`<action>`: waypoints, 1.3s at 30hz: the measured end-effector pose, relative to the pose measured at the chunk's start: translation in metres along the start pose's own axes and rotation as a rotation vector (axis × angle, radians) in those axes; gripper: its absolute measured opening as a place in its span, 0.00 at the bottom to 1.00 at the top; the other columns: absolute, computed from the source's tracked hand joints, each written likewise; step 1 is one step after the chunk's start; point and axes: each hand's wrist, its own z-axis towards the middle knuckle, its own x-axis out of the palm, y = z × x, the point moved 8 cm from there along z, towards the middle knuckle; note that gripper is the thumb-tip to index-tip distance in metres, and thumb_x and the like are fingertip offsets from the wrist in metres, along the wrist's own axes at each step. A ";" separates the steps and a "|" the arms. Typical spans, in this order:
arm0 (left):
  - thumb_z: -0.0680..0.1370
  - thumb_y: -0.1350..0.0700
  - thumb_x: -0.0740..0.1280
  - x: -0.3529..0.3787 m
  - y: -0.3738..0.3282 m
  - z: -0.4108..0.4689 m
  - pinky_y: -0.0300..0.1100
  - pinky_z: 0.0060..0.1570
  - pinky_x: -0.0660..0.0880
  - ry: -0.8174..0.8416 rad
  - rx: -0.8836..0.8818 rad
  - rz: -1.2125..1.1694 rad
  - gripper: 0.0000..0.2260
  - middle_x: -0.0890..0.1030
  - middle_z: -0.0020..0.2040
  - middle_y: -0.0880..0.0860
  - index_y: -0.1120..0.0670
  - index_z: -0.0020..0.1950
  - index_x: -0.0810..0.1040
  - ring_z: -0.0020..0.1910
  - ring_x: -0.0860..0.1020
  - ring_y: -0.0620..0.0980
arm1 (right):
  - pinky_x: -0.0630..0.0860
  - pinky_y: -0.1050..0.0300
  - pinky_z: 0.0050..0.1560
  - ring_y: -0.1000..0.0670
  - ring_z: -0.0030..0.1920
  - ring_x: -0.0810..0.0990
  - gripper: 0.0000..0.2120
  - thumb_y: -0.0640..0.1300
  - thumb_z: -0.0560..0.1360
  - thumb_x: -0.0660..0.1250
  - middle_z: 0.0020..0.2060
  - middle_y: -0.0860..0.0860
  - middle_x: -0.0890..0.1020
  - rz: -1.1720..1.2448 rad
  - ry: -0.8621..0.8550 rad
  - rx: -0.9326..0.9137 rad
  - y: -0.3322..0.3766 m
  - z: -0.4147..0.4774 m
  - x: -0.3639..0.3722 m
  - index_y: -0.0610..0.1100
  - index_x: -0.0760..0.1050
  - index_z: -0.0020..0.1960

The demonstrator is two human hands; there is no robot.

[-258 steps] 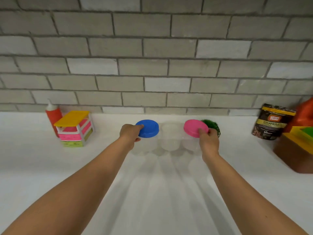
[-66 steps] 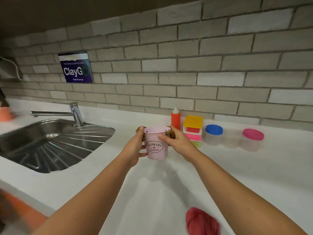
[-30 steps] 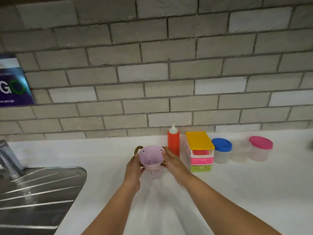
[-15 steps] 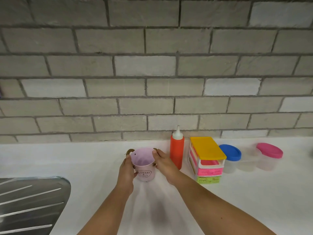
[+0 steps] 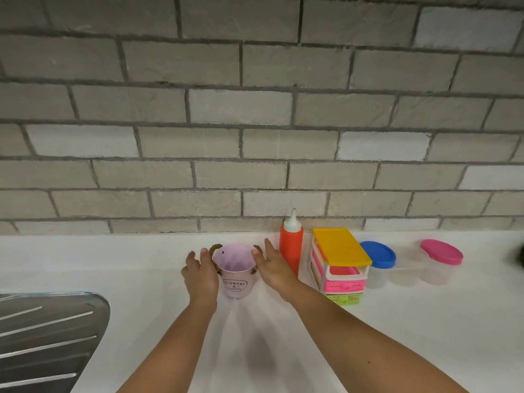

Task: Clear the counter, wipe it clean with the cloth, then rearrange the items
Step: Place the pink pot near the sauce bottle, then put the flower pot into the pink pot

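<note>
On the counter (image 5: 127,265) the bucket (image 5: 235,279) stands upright just left of the bottle (image 5: 291,251), squarely between your left hand (image 5: 200,275) and right hand (image 5: 273,269), both straight-fingered, equally near.

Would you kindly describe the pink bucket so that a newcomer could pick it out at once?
Along the foot of the grey brick wall, a row of things stands on the white counter. The pink bucket is leftmost, beside the red squeeze bottle, between the left hand and right hand. Only it has brown handles and reads FLOWERS & GARDEN.
</note>
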 end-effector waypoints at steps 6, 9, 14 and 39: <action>0.80 0.56 0.58 0.007 -0.042 -0.025 0.52 0.63 0.67 -0.040 0.264 0.000 0.16 0.68 0.62 0.58 0.56 0.67 0.67 0.59 0.72 0.59 | 0.66 0.57 0.64 0.47 0.67 0.68 0.21 0.52 0.81 0.54 0.68 0.47 0.68 0.116 -0.140 -0.042 0.013 -0.027 -0.038 0.47 0.62 0.72; 0.81 0.53 0.56 0.026 -0.056 -0.052 0.47 0.61 0.67 0.061 0.305 -0.085 0.11 0.71 0.55 0.53 0.53 0.61 0.70 0.55 0.71 0.54 | 0.70 0.60 0.48 0.50 0.49 0.75 0.13 0.50 0.81 0.55 0.48 0.49 0.76 0.249 -0.186 -0.054 0.013 -0.046 -0.059 0.46 0.74 0.58; 0.82 0.51 0.52 0.064 -0.060 -0.104 0.43 0.43 0.70 0.247 0.265 -0.279 0.11 0.73 0.40 0.49 0.54 0.51 0.72 0.42 0.72 0.52 | 0.71 0.56 0.40 0.50 0.37 0.75 0.11 0.47 0.81 0.57 0.36 0.49 0.77 0.362 -0.299 -0.071 0.001 -0.088 -0.098 0.45 0.75 0.46; 0.82 0.47 0.51 0.300 -0.024 -0.527 0.42 0.38 0.70 0.961 0.324 -0.089 0.23 0.77 0.33 0.53 0.56 0.34 0.74 0.34 0.74 0.50 | 0.73 0.59 0.39 0.51 0.42 0.75 0.14 0.50 0.79 0.59 0.43 0.48 0.78 0.133 -0.690 0.296 -0.211 -0.432 -0.412 0.41 0.77 0.53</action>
